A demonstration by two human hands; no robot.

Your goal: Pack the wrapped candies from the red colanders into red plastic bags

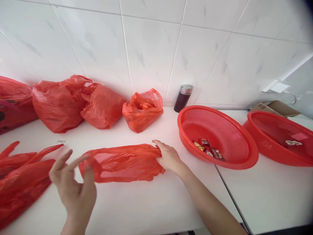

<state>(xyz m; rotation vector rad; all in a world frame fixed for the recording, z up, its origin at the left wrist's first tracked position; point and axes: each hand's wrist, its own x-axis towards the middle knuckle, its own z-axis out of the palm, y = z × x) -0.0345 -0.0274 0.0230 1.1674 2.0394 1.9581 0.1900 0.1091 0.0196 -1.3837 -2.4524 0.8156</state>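
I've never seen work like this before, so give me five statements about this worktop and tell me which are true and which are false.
1. The right hand touches one end of the flattened red bag. True.
2. The dark bottle lies on its side. False: it stands upright near the tiled wall.
3. Small wrapped packets lie in the red basket nearer the hands. True.
4. The left hand is inside that basket. False: it is at the flattened bag's other end, away from the basket.
5. A cardboard box sits beyond the second red basket. True.
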